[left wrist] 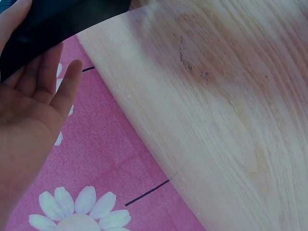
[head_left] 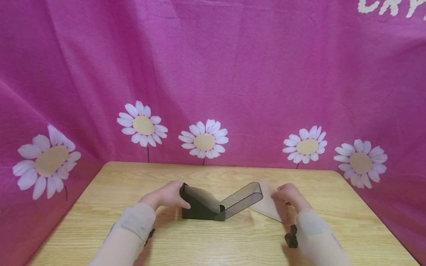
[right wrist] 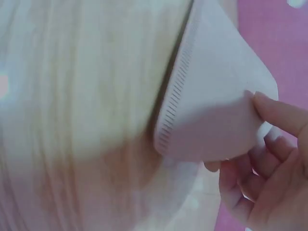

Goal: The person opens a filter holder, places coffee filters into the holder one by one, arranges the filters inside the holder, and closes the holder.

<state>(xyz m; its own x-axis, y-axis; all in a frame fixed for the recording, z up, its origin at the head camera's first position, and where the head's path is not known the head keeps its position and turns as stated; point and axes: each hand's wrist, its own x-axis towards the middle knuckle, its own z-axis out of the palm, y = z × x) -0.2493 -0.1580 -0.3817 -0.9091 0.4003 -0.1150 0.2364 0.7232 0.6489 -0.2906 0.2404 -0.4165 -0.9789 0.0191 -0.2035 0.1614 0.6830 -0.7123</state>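
Dark box (head_left: 203,207) at lower centre of head view, clear lid (head_left: 241,199) hinged open, tilting up toward right. Left hand (head_left: 166,195) flat against box's left end, fingers straight, not gripping. Right hand (head_left: 287,194) pinches paper filter (right wrist: 216,110) just right of lid, nearer hand to opening.

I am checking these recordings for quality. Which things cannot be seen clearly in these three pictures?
- Left hand, head view: its fingers are hidden behind the dark holder.
- Dark holder, left wrist view: cut off by the top edge; only a black strip shows.
- Paper filter, right wrist view: blurred, and its top is cut off.
- Right hand, head view: its fingertips are too small to tell.
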